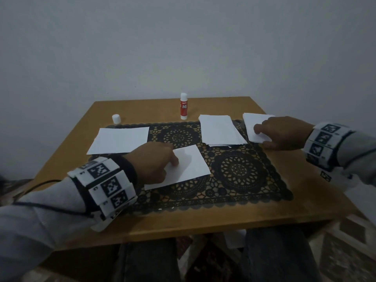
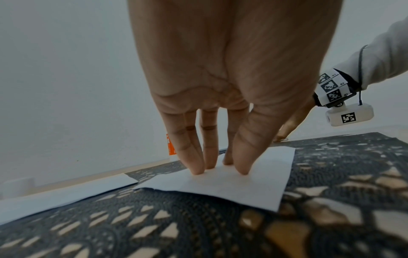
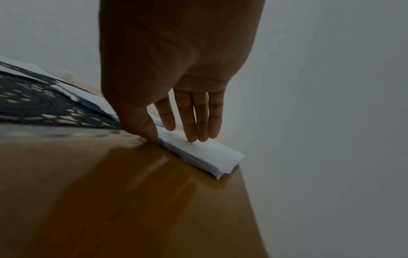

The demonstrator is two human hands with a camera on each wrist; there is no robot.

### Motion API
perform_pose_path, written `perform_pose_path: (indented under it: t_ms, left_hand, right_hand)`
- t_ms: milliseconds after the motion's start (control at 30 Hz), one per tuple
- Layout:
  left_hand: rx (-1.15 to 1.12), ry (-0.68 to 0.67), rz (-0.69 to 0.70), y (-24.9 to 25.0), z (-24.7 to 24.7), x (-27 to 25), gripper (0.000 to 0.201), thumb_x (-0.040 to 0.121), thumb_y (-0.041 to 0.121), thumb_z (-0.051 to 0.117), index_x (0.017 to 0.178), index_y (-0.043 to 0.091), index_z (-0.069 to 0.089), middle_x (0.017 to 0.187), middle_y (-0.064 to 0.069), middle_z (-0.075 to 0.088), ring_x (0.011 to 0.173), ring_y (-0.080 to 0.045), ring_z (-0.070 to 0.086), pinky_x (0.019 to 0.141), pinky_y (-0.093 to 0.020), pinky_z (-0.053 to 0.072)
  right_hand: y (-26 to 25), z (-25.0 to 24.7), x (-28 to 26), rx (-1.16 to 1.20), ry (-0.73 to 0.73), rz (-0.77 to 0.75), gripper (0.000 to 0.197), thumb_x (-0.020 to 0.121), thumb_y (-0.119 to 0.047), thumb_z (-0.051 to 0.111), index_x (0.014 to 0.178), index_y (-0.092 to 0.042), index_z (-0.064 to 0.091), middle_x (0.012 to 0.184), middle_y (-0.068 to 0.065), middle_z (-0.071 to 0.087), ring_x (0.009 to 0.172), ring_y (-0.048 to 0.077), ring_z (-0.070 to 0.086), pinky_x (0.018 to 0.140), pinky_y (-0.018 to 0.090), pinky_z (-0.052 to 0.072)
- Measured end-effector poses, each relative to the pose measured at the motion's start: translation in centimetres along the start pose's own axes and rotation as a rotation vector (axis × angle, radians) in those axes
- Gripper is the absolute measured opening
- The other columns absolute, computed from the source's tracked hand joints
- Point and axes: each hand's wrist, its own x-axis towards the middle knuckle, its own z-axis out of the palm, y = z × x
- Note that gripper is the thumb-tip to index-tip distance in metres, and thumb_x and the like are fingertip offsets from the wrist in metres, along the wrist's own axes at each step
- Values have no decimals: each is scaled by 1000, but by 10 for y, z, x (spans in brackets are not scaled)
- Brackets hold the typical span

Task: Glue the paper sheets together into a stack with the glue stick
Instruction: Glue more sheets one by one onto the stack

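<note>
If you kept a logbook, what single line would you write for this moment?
left hand: fingertips press sheet on mat | right hand: picking at far-right pile | glue stick: upright, uncapped, untouched | cap: on table

Table (image 1: 203, 224): mat (image 1: 254, 180) at centre. Single sheet (image 1: 189, 165) on mat, near left; second sheet (image 1: 120, 140) far left; paper stack (image 1: 220, 129) far right; smaller pile (image 1: 254, 124) right of it. Glue stick (image 1: 183, 106) upright behind mat; cap (image 1: 116, 118) to its left.
</note>
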Motion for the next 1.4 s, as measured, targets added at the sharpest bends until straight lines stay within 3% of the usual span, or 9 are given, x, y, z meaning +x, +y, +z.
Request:
perform_pose_path:
  t_ms: [167, 233, 300, 400, 533, 767, 1067, 1200, 1400]
  left_hand:
    - [4, 0, 6, 0, -1, 0, 46, 88, 15, 58, 132, 25, 56, 118, 1, 54, 107, -17, 52, 88, -24, 42]
    - [6, -2, 7, 0, -1, 0, 46, 88, 15, 59, 133, 25, 56, 118, 1, 54, 107, -17, 52, 88, -25, 42]
    - [0, -2, 3, 0, -1, 0, 45, 88, 15, 59, 132, 25, 56, 119, 1, 54, 108, -17, 52, 88, -24, 42]
    - [-2, -4, 0, 0, -1, -1, 45, 89, 15, 58, 132, 25, 55, 120, 1, 53, 108, -17, 51, 88, -23, 41]
    - [-3, -2, 2, -1, -1, 0, 45, 88, 14, 57, 132, 25, 56, 119, 1, 53, 108, -17, 51, 83, -20, 38]
    - [-15, 1, 2, -1, 0, 0, 46, 88, 14, 57, 132, 25, 56, 118, 1, 54, 107, -16, 51, 82, -19, 37]
    - [-18, 0, -7, 0, 0, 0, 46, 88, 13, 58, 133, 25, 55, 118, 1, 53, 106, -16, 51, 80, -17, 36]
    - [-15, 0, -8, 0, 0, 0, 46, 89, 14, 58, 133, 25, 55, 119, 2, 53, 107, -16, 51, 81, -18, 36]
    - [-23, 1, -7, -1, 0, 0, 46, 89, 13, 57, 133, 25, 55, 120, 2, 53, 106, -15, 51, 79, -17, 35]
  right_hand:
    - [3, 6, 6, 118, -42, 42, 31, 97, -32, 48, 123, -17, 57, 118, 4, 64, 102, 19, 59, 90, 33, 47]
    - [1, 9, 5, 94, -13, 28, 22, 97, -28, 48, 107, -14, 62, 105, 5, 67, 91, 18, 60, 81, 30, 48]
    - [-3, 20, 5, 10, 182, -58, 10, 89, -19, 63, 86, -9, 63, 81, 8, 67, 70, 21, 61, 62, 29, 44]
    - [-2, 31, 3, -9, 345, -149, 25, 68, -7, 82, 62, -9, 58, 52, 6, 55, 42, 23, 52, 48, 23, 26]
    - [-1, 30, 5, 53, 369, -87, 30, 73, -11, 76, 59, -15, 50, 52, 3, 54, 43, 18, 40, 46, 18, 13]
    - [5, 26, 1, 172, 205, 2, 21, 93, -23, 55, 98, -10, 70, 96, 5, 70, 87, 21, 61, 72, 27, 39]
    - [9, 19, 3, 226, 182, -21, 18, 94, -18, 57, 97, -11, 73, 98, 2, 72, 89, 18, 62, 73, 23, 34]
    - [8, 17, 3, 230, 176, -24, 19, 95, -17, 54, 90, -12, 72, 92, 2, 71, 75, 10, 51, 68, 22, 28]
    - [2, 19, 6, 215, 158, 15, 20, 95, -17, 50, 87, -7, 66, 85, 7, 67, 74, 17, 51, 66, 26, 31]
